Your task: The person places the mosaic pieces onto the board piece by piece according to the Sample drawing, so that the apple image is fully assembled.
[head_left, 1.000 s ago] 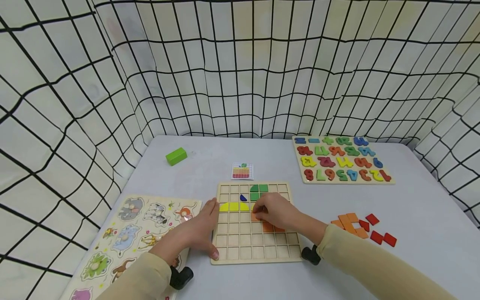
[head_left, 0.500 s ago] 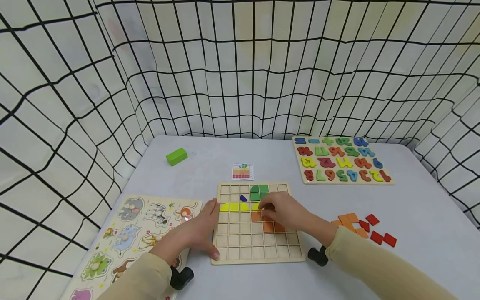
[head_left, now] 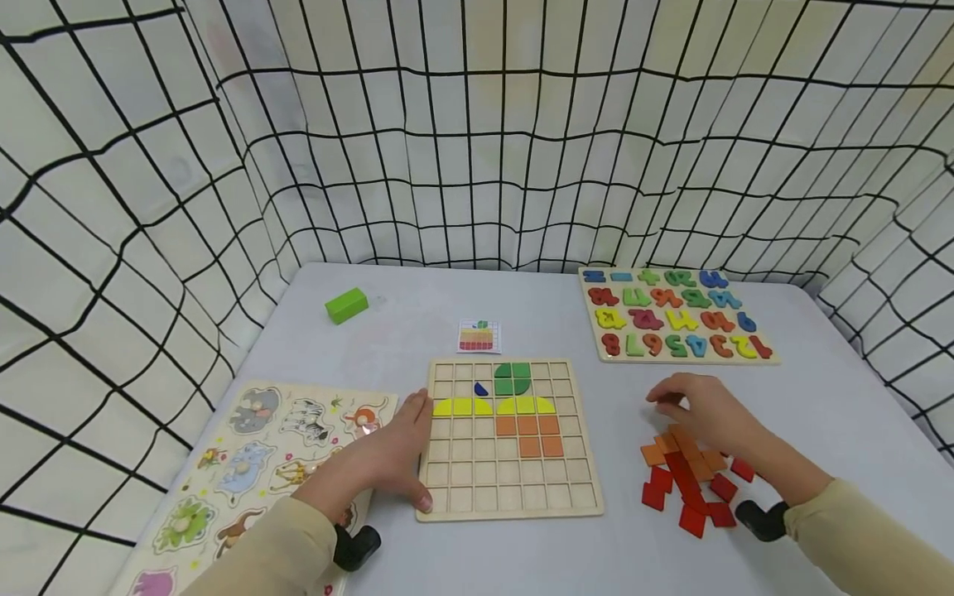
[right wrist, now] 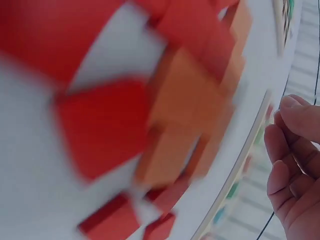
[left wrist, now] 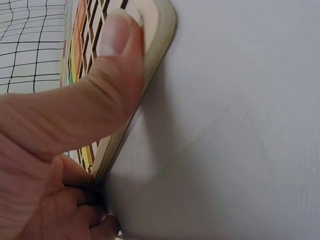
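My left hand (head_left: pixel 398 454) lies along the left edge of a wooden grid board (head_left: pixel 477 501), spread from corner to mid-side. Its thumb (left wrist: pixel 117 42) rests on the board's rim near a corner. On the grid sit green (head_left: pixel 513 379), yellow (head_left: pixel 525 406) and orange tiles (head_left: pixel 527 426), plus a small blue half-round piece (head_left: pixel 480 388). My right hand (head_left: pixel 704 410) hovers just behind a loose pile of orange tiles (head_left: pixel 684 443) and red tiles (head_left: pixel 693 521). Its fingers are loosely bent, thumb near the index finger, and no piece shows between them.
A small pattern card (head_left: pixel 479 337) lies behind the board. An animal puzzle (head_left: pixel 246 463) is at the left, partly under my left arm. A number puzzle (head_left: pixel 678 314) stands back right, a green block (head_left: pixel 346 305) back left. Black netting (head_left: pixel 477 132) surrounds the table.
My right hand has left the board and moved right to the loose tiles. More yellow and orange tiles show on the grid where it was. The left hand stays on the board's edge.
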